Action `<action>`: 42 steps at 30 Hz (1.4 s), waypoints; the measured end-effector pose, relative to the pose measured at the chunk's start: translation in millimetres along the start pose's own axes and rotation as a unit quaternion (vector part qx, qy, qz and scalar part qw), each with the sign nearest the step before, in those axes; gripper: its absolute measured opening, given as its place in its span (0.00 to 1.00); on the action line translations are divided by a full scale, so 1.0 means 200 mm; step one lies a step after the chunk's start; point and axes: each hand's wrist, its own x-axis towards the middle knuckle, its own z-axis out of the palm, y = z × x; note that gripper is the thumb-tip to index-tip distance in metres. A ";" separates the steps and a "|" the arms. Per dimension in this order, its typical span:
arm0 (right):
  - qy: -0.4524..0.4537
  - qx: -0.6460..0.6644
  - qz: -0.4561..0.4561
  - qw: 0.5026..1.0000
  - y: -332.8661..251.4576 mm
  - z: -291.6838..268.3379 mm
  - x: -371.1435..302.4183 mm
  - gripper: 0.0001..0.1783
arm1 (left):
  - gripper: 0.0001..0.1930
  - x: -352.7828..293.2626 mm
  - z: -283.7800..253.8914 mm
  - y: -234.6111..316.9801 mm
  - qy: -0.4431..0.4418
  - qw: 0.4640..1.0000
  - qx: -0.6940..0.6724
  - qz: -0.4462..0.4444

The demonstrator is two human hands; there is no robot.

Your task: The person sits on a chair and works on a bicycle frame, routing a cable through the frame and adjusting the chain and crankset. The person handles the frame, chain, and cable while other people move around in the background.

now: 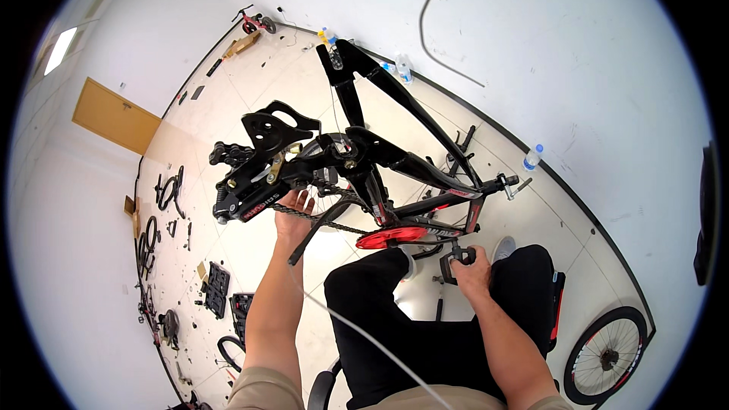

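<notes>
A black bicycle frame (410, 167) with red accents stands before me without a wheel at its near-left end. My right hand (474, 272) is closed around the black pedal (456, 264), beside the red chainring (391, 237). From there the chain (326, 222) runs left to the rear derailleur (254, 201), whose black cage plate (277, 129) juts up. My left hand (295, 211) is under the derailleur, next to the chain, fingers apart and pointing up; the derailleur hides part of it. A black kickstand-like bar (311, 239) slants down beside that hand.
At the lower right a spoked wheel (607, 355) leans by the wall. A water bottle (534, 156) stands near the skirting. Left of me lie open black tool cases (216, 288) and scattered bike parts (168, 188). A thin cable (364, 343) hangs across my lap.
</notes>
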 end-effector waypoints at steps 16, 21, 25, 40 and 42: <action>0.010 0.017 -0.003 1.000 -0.04 -0.01 -0.01 0.28 | 0.14 -1.29 0.24 0.22 0.019 0.995 0.077 -0.066; 0.017 0.015 -0.029 0.999 -0.06 -0.01 -0.02 0.30 | 0.12 -1.38 0.24 0.08 0.015 0.992 0.119 -0.028; 0.008 0.010 -0.015 1.000 -0.08 -0.03 -0.05 0.33 | 0.12 -1.33 0.15 -0.03 0.034 0.986 0.165 -0.002; 0.040 0.036 -0.066 0.996 0.05 0.03 0.03 0.32 | 0.16 -1.27 -0.06 -0.02 0.070 0.965 0.233 0.102; 0.028 0.036 -0.058 0.997 0.03 0.03 0.03 0.32 | 0.17 -1.26 -0.12 -0.07 0.079 0.951 0.282 0.098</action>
